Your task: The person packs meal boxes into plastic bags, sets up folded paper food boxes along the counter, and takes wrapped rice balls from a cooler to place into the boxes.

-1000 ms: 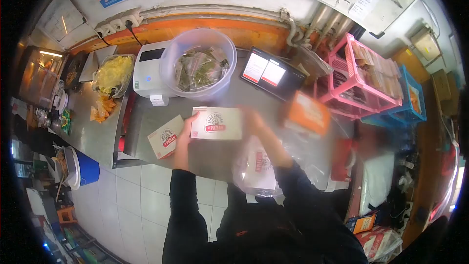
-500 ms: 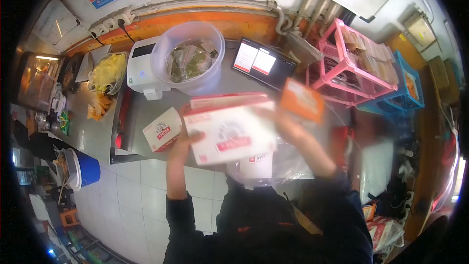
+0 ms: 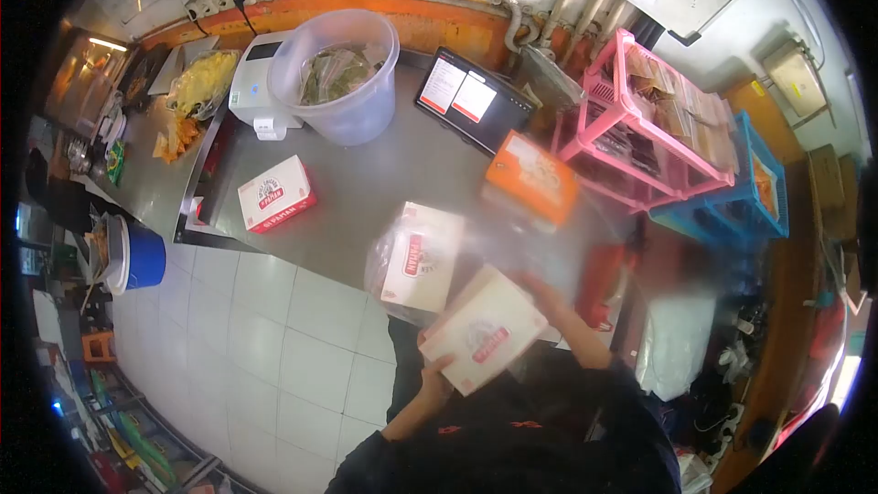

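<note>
both hands hold one white box (image 3: 485, 334) between them, close to the person's body, its printed face turned up and the whole box set askew. the left hand (image 3: 436, 381) grips the near left corner, thumb over the top edge, the forearm coming up from below. the right hand (image 3: 547, 300) lies along the opposite side, its forearm slanting in from the right; it is blurred, so how its fingers curl cannot be told.

the bagged box (image 3: 420, 258), wrapped in clear plastic, serves as landmark: the held box is just to its near right and overlaps one corner in view, though whether they touch cannot be told. half a second ago the hands had a white box beyond and to the left of the bagged box, partly covering it; now they have drawn in toward the body, and the bagged box shows almost whole.

left of it, the red-sided box (image 3: 277, 193) has stayed on the table (image 3: 347, 192). the orange box (image 3: 533, 178) also remains, beyond and to the right of the bagged box, near the tablet (image 3: 471, 101). farther beyond it stands the bucket (image 3: 358, 114).
</note>
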